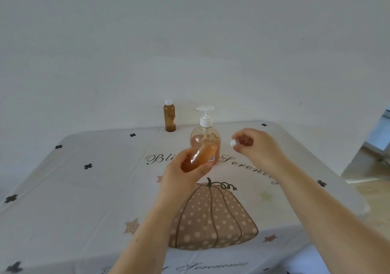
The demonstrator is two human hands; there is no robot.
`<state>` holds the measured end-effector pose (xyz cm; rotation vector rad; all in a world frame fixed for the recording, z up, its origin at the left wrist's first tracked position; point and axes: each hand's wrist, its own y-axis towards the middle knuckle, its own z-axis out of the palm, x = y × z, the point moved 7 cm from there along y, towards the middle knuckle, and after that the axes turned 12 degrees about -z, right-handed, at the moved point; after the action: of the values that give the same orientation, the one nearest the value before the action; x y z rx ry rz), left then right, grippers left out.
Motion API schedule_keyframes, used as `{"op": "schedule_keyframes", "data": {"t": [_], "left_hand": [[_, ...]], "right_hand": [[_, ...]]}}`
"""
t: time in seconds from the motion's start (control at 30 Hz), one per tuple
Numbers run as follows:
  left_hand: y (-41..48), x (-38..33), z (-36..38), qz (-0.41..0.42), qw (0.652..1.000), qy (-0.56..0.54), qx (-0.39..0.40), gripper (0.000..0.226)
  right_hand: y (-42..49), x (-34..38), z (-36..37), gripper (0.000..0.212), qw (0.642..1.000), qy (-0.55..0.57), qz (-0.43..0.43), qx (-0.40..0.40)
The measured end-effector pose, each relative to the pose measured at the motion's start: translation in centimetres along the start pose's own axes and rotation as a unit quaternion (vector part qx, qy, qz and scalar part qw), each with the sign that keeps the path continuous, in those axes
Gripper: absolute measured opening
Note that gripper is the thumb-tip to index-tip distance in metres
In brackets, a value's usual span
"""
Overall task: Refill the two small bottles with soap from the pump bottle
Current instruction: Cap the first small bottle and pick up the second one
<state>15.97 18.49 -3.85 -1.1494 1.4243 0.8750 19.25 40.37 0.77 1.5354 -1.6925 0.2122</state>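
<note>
- Left hand [185, 168]: fingers and thumb curled round the lower half of a small bottle [203, 154], held up above the tablecloth [84, 189] near the middle of the table.
- Small bottle open at the top and tilted, with the neck pointing far and to the right. Amber soap inside, nearly up to the shoulder.
- Right hand [255, 147]: thumb and fingertips pinched on a white cap [232, 142], the other fingers loosely bent. Just to the right of the open neck, not touching it.
- Pump bottle [205, 138] upright on the cloth, directly behind the held bottle, with the nozzle to the left. Touching the held bottle or not: cannot tell, because of the overlap in the view.
- Second small bottle [169, 116] upright at the far edge, left of the pump bottle and well apart from both hands, with its own cap on. Brown plastic, so no clear reading of the level inside.
- Most likely the closing step for the held bottle: cap onto the neck.
- Possible spill onto the cloth if tilted further before closing, because so full and open.
- Possible crooked threading if capped at this lean, with a leak later.
- Possible drop of the small cap from such a light pinch, then rolling off the table.
- Possible knock against the pump bottle, being so close behind.
</note>
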Motion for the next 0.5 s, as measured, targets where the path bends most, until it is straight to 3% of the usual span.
{"op": "schedule_keyframes", "data": {"t": [0.17,0.5], "left_hand": [[0.4,-0.3,-1.3,0.004,0.999,0.042,0.009,0.036],[0.2,-0.8,-2.2,-0.002,0.997,0.065,0.041,0.038]], "right_hand": [[-0.5,5.6,-1.6,0.019,0.985,0.149,-0.082,0.031],[-0.3,8.5,-0.1,0.020,0.974,0.111,-0.134,0.148]]}}
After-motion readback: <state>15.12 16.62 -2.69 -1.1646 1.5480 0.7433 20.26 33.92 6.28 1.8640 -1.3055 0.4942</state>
